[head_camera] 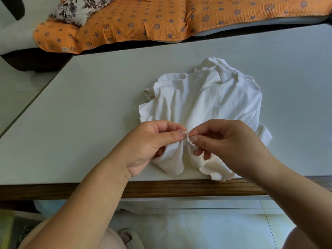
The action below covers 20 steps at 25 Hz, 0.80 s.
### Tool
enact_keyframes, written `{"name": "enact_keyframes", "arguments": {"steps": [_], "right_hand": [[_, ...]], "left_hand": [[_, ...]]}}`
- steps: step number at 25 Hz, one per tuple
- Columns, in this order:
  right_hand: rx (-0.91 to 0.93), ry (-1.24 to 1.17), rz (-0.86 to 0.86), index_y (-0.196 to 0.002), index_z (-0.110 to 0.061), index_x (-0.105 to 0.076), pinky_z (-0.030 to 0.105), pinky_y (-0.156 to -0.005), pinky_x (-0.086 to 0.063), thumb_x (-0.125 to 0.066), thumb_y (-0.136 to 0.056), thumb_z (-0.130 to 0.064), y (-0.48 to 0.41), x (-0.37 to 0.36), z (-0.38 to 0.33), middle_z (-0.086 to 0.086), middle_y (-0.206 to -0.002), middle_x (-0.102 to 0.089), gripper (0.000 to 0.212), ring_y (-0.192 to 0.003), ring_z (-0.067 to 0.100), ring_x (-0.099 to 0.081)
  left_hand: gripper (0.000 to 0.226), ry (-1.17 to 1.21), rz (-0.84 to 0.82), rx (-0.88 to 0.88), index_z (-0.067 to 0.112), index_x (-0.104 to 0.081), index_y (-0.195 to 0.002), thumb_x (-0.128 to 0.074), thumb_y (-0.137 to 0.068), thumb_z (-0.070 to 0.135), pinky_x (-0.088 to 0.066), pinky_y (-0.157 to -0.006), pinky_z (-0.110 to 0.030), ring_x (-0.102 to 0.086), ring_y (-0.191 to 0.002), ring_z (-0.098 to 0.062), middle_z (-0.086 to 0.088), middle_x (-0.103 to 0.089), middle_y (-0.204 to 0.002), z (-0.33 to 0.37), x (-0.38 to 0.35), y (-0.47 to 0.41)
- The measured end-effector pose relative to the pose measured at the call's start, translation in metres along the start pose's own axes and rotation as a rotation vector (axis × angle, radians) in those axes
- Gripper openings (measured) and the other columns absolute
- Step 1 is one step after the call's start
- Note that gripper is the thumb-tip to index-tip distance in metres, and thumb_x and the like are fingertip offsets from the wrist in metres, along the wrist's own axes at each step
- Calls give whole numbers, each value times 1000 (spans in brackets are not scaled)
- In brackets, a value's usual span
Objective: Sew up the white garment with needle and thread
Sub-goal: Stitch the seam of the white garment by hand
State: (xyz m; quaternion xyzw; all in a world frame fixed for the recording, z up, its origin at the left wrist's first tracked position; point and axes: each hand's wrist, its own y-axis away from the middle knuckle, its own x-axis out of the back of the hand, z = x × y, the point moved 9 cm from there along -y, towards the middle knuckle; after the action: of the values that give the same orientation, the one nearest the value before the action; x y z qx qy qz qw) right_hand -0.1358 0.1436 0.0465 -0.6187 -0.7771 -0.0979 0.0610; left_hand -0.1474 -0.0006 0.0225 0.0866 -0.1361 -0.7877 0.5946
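Note:
A crumpled white garment (203,101) lies on the pale table, its near part hanging toward the front edge. My left hand (150,146) pinches a gathered fold of the garment between thumb and forefinger. My right hand (228,142) pinches the same raised edge from the other side, thumb tips almost touching. The pinched edge between the two thumbs looks frayed. No needle or thread shows clearly in this view; anything that thin is too small to tell.
The pale table (89,114) has a dark wooden front edge (179,188). Behind it stands a sofa with an orange patterned cover (143,20) and a floral cushion (75,9). Tiled floor (197,227) and my knees lie below.

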Motion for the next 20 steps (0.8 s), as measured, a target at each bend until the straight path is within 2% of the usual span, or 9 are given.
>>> {"name": "enact_keyframes", "arguments": {"steps": [4,6,10,12,14,17,20], "right_hand": [[39,-5,28,-95,-18,-72,21,-62,-57,-66,-90,-6,3,-1,1,1,-70,-74,15,-59,13,-69],[53,-1,34,-94,-20,-74,22,-64,-58,-66,-91,-10,5,-2,-1,2,-71,-75,14,-63,15,-71],[68,3,155,-85,-19,-72,22,-53,-53,-66,-91,-17,3,11,-4,-2,-76,-74,8,-61,11,-70],[45,-87,232,-87,-15,-67,24,-50,-49,-63,-94,-20,-2,25,-3,0,-83,-75,9,-61,14,-69],[27,-214,234,-90,-11,-63,23,-48,-47,-58,-97,-18,-5,31,-3,4,-85,-76,11,-60,17,-67],[5,-430,175,-92,-11,-62,22,-45,-45,-56,-96,-16,-6,31,-2,7,-76,-72,9,-55,19,-64],[-11,-525,150,-93,-12,-62,22,-44,-45,-54,-96,-15,-6,32,-1,6,-65,-64,9,-52,19,-61]], "left_hand": [[20,-5,42,6,19,-74,-80,-74,-64,30,-32,-49,-13,-49,-56,-1,7,-66,-67,-1,-2,0],[16,-21,62,1,15,-73,-85,-74,-71,23,-34,-48,-10,-51,-50,4,9,-67,-64,0,-1,1],[3,-66,70,-14,10,-71,-87,-69,-85,9,-35,-45,-3,-53,-44,7,13,-65,-60,2,-3,2],[3,-74,81,-14,12,-71,-85,-70,-85,9,-34,-45,-3,-52,-44,7,14,-65,-60,2,-3,1],[4,-67,99,-2,15,-72,-83,-71,-84,12,-35,-45,-5,-51,-46,5,12,-66,-64,0,0,1],[5,-71,116,12,21,-75,-78,-73,-83,18,-33,-45,-11,-43,-50,-1,7,-63,-69,-3,5,-1],[7,-68,123,11,21,-75,-77,-73,-83,18,-32,-46,-13,-41,-49,-2,7,-59,-65,-3,8,-2]]}}
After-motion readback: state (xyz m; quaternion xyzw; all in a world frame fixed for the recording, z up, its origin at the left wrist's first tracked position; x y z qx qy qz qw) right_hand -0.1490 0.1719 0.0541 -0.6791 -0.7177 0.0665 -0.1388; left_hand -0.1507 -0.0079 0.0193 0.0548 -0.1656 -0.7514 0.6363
